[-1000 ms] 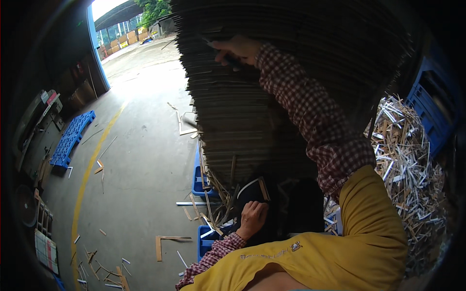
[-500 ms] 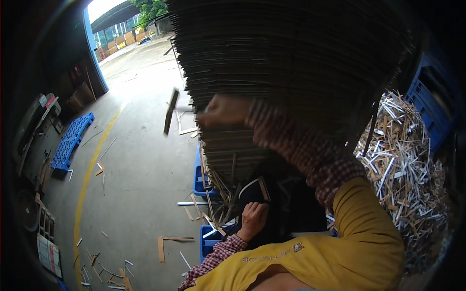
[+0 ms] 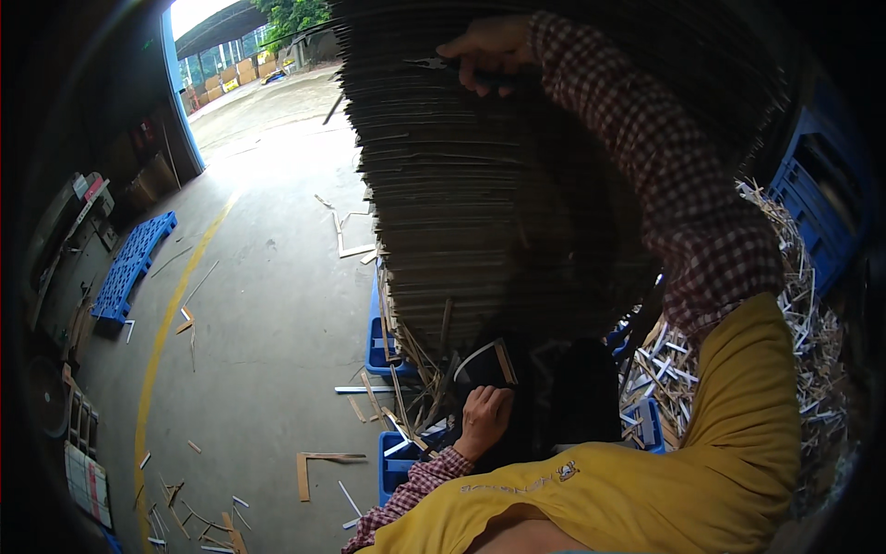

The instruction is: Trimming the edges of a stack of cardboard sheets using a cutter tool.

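Note:
A tall stack of flat brown cardboard sheets [image 3: 461,203] stands right in front of me on a blue plastic pallet [image 3: 377,342]. My right hand [image 3: 489,51], in a red checked sleeve, is raised to the stack's upper edge. It grips a small dark pliers-like tool [image 3: 434,63] whose tip points left against the sheets. My left hand [image 3: 482,415] rests low on my dark trouser leg, fingers loosely bent, holding nothing. A thin dark strip [image 3: 333,109] shows just off the stack's left edge. A yellow apron [image 3: 646,480] covers my front.
Cardboard strips and offcuts litter the concrete floor [image 3: 268,305] around the pallet. A heap of pale scrap strips [image 3: 803,277] lies at right beside blue crates [image 3: 821,203]. Another blue pallet [image 3: 134,263] lies at left near a yellow floor line [image 3: 166,332].
My right hand left the stack and swung out left, where a strip flew off. It has now gone back to the stack, higher up. The left hand stayed put.

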{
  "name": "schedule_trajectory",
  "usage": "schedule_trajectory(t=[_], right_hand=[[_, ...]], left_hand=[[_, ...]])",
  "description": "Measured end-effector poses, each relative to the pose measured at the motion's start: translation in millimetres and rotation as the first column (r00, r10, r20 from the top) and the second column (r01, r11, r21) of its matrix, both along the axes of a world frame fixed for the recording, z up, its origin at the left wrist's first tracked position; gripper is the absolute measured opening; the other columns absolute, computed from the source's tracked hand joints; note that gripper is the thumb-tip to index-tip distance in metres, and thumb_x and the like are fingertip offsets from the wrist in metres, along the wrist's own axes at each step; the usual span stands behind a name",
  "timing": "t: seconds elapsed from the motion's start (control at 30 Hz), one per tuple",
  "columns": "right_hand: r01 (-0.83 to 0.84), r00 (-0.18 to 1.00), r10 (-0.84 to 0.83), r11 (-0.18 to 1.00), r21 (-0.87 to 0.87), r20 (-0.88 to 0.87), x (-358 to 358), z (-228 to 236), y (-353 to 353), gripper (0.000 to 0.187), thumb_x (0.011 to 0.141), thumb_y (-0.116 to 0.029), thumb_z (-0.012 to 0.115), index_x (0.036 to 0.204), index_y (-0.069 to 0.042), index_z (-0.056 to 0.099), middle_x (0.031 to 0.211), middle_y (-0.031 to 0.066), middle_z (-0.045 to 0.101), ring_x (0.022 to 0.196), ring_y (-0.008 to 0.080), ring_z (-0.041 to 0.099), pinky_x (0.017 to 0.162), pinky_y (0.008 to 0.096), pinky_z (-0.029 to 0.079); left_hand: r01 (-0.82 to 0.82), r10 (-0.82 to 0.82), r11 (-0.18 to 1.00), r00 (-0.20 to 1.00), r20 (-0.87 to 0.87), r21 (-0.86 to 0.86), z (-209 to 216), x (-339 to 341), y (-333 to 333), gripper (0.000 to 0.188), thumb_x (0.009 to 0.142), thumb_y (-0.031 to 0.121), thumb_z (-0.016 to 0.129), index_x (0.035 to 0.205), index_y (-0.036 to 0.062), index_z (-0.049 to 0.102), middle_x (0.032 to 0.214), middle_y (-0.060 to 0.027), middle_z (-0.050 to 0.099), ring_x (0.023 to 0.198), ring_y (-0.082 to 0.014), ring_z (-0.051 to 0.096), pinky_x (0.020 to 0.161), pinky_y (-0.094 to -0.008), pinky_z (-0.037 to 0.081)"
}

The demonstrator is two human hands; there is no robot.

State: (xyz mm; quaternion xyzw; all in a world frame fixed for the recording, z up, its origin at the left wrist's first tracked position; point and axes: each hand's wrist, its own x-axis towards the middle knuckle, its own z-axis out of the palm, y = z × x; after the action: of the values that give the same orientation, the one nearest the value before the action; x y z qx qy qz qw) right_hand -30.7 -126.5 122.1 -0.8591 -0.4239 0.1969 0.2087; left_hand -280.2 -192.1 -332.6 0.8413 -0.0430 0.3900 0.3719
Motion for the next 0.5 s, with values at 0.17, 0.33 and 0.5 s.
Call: schedule_trajectory(t=[0.17,0.33,0.5], right_hand=[[0.062,0.995,-0.065,0.997,-0.04,-0.076,-4.1,0.4,18.8,0.047,0.084,-0.046,0.046,0.081,-0.001,0.058,0.072,0.0103,0.059,0.065,0.0187,0.058,0.054,0.0346,0.048],[0.108,0.994,-0.089,0.872,0.478,-0.062,-19.9,-108.3,30.2,0.042,0.082,-0.037,0.052,0.089,0.005,0.051,0.073,0.0169,0.057,0.065,0.0243,0.057,0.055,0.0393,0.045],[-0.358,0.927,0.374,0.906,0.227,-0.026,-86.3,-265.9,-37.4,0.04,0.08,-0.04,0.054,0.082,0.0,0.061,0.068,0.0123,0.059,0.059,0.0194,0.053,0.058,0.033,0.043]], left_hand=[[0.004,-0.004,1.0,0.999,-0.033,0.005,-0.4,0.2,1.0,0.01,0.071,0.002,0.059,0.081,0.0043,0.056,0.071,-0.0078,0.054,0.065,-0.0242,0.051,0.058,-0.033,0.04],[0.03,-0.028,0.999,0.998,-0.062,0.028,2.4,0.5,-1.8,0.012,0.07,0.001,0.059,0.081,0.004,0.057,0.072,-0.0082,0.055,0.066,-0.0246,0.051,0.058,-0.0328,0.04],[-0.001,0.026,0.965,0.995,0.091,-0.263,11.0,0.3,4.0,0.016,0.074,0.002,0.056,0.09,0.0029,0.056,0.081,-0.0127,0.056,0.075,-0.028,0.054,0.067,-0.0343,0.043]])
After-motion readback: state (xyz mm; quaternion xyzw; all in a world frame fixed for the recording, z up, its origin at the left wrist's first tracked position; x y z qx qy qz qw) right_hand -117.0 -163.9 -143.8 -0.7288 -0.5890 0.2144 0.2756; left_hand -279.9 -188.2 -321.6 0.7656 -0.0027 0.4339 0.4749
